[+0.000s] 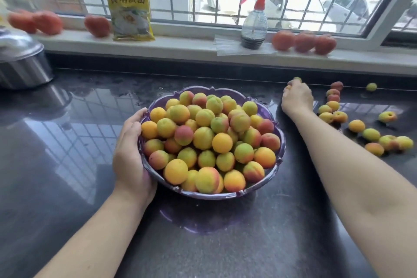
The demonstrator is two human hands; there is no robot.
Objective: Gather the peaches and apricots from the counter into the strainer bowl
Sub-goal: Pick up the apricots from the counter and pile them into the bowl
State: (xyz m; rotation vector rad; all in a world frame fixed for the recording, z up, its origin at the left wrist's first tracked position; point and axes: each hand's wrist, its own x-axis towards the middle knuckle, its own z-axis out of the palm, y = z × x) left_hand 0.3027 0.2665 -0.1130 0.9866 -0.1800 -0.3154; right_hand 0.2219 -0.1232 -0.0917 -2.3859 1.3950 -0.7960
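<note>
A purple strainer bowl [281, 142] stands mid-counter, heaped with several yellow, green and red apricots and peaches [209, 140]. My left hand [129, 149] grips the bowl's left rim. My right hand [297, 97] reaches to the back of the counter, to the right of the bowl, with its fingers curled round small fruits [297, 79] that peek out at the fingertips. Several loose fruits [356, 125] lie scattered on the dark counter to the right of that hand.
On the window sill behind stand a yellow packet [130, 7], a spray bottle [253, 20] and several red tomatoes [303, 42]. A steel pot with a lid [21, 61] sits at the far left of the dark glossy counter [67, 142].
</note>
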